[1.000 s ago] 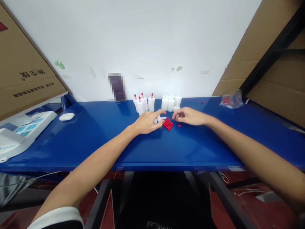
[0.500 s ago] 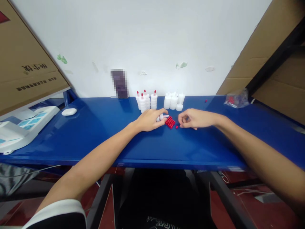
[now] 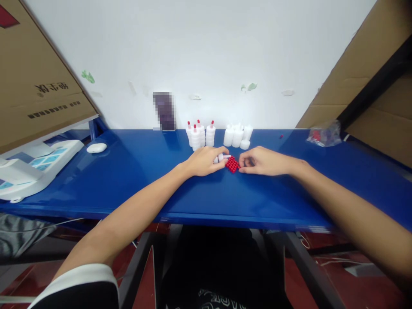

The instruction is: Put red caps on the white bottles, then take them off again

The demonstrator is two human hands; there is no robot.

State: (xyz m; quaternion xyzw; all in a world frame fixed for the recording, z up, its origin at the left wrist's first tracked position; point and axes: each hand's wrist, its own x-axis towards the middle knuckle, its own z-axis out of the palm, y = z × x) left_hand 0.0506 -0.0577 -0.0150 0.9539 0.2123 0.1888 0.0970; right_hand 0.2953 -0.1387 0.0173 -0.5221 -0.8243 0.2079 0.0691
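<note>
On the blue table (image 3: 135, 180), my left hand (image 3: 202, 161) lies curled around a small white bottle (image 3: 220, 158) laid on its side. A tight cluster of small red caps (image 3: 232, 164) sits just right of it. My right hand (image 3: 262, 161) rests against the cluster's right side, fingers pinched together; what they hold is too small to see. Behind the hands stand white bottles with red caps (image 3: 200, 134) and white bottles without caps (image 3: 237, 135).
A white device with blue buttons (image 3: 30, 167) and a white mouse (image 3: 96, 147) lie at the left. A clear bag with red bits (image 3: 323, 134) sits at the right, and a stray red cap (image 3: 281, 136) near it. Cardboard boxes (image 3: 35, 81) flank both sides.
My right hand slid left up to the red cluster, and the loose red cap beside it is no longer visible. The left hand stayed on the white bottle.
</note>
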